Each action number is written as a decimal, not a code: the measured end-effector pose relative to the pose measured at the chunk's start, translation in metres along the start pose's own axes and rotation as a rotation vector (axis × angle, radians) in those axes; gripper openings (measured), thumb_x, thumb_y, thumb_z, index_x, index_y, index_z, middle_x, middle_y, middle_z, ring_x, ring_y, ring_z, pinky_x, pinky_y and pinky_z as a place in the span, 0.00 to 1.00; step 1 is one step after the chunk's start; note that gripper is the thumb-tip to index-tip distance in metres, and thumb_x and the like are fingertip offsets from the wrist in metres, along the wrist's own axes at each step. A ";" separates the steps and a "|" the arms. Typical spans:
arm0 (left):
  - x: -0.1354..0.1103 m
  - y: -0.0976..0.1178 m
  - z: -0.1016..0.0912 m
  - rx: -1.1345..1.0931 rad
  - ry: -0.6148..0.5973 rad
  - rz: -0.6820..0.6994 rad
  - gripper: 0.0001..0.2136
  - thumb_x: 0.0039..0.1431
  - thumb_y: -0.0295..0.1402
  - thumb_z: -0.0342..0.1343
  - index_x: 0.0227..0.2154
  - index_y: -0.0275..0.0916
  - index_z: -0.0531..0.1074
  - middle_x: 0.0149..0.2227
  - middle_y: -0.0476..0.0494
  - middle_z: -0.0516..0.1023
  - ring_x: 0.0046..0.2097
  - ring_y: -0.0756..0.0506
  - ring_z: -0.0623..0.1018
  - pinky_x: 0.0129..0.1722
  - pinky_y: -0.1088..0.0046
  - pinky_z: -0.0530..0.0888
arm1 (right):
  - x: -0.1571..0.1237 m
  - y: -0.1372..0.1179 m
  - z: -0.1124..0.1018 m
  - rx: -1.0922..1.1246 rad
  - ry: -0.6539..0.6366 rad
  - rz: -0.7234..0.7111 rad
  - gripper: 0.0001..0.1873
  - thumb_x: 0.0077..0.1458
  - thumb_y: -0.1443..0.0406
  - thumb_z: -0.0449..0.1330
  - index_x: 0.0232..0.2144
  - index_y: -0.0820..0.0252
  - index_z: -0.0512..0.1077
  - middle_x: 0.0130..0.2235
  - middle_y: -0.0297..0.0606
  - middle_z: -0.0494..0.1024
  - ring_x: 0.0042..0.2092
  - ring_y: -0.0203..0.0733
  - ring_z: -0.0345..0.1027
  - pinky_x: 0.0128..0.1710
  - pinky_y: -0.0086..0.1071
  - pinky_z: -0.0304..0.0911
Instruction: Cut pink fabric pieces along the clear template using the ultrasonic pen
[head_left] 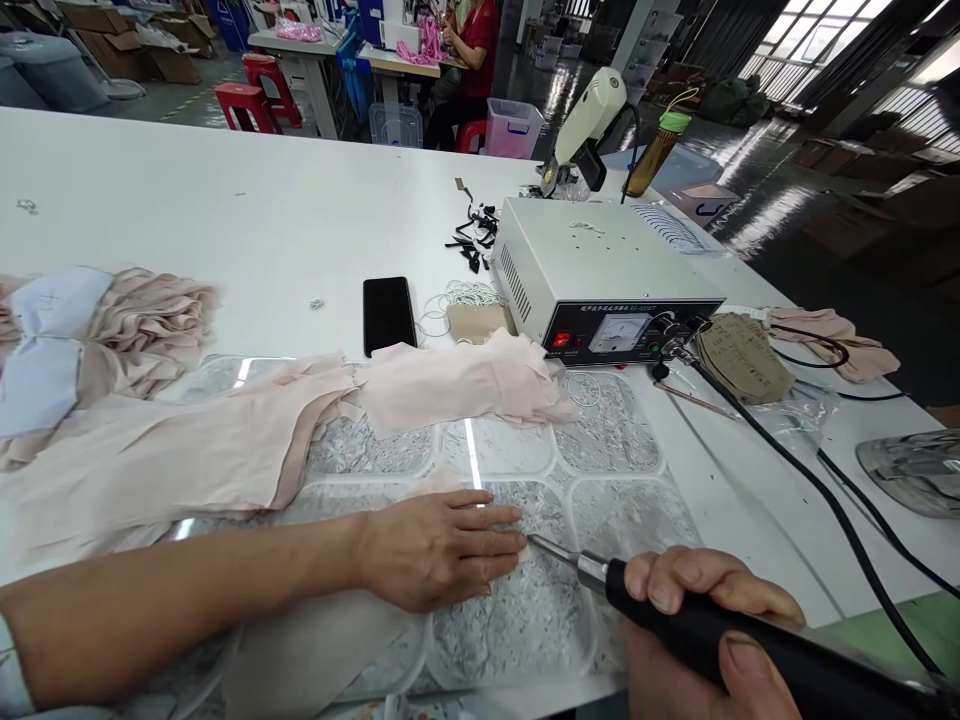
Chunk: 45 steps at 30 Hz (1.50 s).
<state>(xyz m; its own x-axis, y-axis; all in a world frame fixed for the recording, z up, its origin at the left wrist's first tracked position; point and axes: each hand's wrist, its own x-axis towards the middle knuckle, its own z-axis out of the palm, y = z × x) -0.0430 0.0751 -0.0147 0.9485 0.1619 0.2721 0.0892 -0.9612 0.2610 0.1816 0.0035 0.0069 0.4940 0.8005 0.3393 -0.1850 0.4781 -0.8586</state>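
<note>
My left fingers [487,543] lie stretched out flat, nearly together, grasping nothing, on the grey marbled mat [630,510] that covers part of the white table [300,215]; thin, sheer, pale cloth [315,650] shows beneath my wrist and forearm. My right fingers [694,572] close around a slim black-handled tool [694,632] with a silver metal nose, its narrow tip tilted down just beside my left fingertips.

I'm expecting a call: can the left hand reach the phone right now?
Probably yes: the left hand grips no tool, and only low pink fabric lies between it and the phone.
</note>
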 end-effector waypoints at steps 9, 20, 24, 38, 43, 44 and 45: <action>0.000 -0.001 0.000 0.005 -0.021 0.002 0.17 0.72 0.33 0.42 0.54 0.30 0.69 0.60 0.40 0.68 0.64 0.39 0.64 0.64 0.61 0.60 | -0.007 -0.013 0.000 0.007 0.024 0.027 0.04 0.51 0.63 0.56 0.31 0.57 0.67 0.28 0.32 0.61 0.25 0.35 0.56 0.21 0.34 0.59; 0.001 0.000 -0.001 -0.021 -0.018 -0.003 0.16 0.72 0.32 0.43 0.54 0.29 0.69 0.60 0.39 0.68 0.64 0.39 0.64 0.65 0.60 0.59 | -0.007 -0.014 0.005 0.019 -0.030 -0.008 0.03 0.52 0.65 0.56 0.31 0.59 0.68 0.28 0.32 0.65 0.25 0.34 0.59 0.22 0.32 0.63; 0.000 0.000 -0.001 -0.031 -0.007 -0.008 0.16 0.71 0.32 0.43 0.54 0.30 0.69 0.60 0.38 0.69 0.64 0.39 0.63 0.65 0.60 0.59 | -0.008 -0.013 0.002 0.009 -0.063 -0.028 0.03 0.52 0.65 0.56 0.31 0.58 0.67 0.28 0.32 0.65 0.25 0.34 0.59 0.21 0.32 0.62; 0.012 -0.007 -0.022 -0.098 -0.007 -0.059 0.15 0.72 0.31 0.42 0.54 0.31 0.69 0.60 0.38 0.68 0.65 0.41 0.63 0.62 0.62 0.64 | 0.009 -0.002 -0.013 -0.066 0.021 -0.172 0.07 0.47 0.67 0.56 0.32 0.58 0.69 0.29 0.33 0.70 0.24 0.36 0.62 0.23 0.36 0.64; 0.021 -0.022 -0.028 -0.037 -0.064 -0.013 0.14 0.72 0.30 0.44 0.52 0.32 0.70 0.60 0.39 0.68 0.64 0.41 0.64 0.62 0.61 0.64 | 0.021 0.000 -0.011 -0.039 0.064 -0.160 0.06 0.46 0.66 0.57 0.30 0.58 0.69 0.30 0.32 0.69 0.23 0.34 0.62 0.22 0.34 0.65; 0.023 -0.024 -0.028 -0.023 -0.081 0.000 0.14 0.72 0.31 0.44 0.53 0.33 0.70 0.61 0.39 0.68 0.64 0.40 0.64 0.62 0.60 0.64 | 0.022 0.000 -0.011 -0.030 0.066 -0.156 0.06 0.46 0.66 0.58 0.31 0.58 0.69 0.30 0.32 0.70 0.23 0.33 0.63 0.22 0.34 0.65; 0.024 -0.027 -0.027 -0.010 -0.102 0.015 0.15 0.72 0.32 0.44 0.54 0.33 0.69 0.61 0.39 0.67 0.64 0.40 0.63 0.62 0.60 0.63 | 0.023 0.001 -0.011 -0.017 0.062 -0.153 0.06 0.46 0.66 0.58 0.31 0.58 0.69 0.30 0.32 0.70 0.23 0.33 0.63 0.22 0.34 0.65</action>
<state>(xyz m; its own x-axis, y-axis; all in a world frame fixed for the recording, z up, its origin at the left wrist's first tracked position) -0.0306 0.1106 0.0101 0.9758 0.1230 0.1807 0.0716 -0.9610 0.2672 0.2019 0.0190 0.0099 0.5670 0.6948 0.4424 -0.0895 0.5859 -0.8054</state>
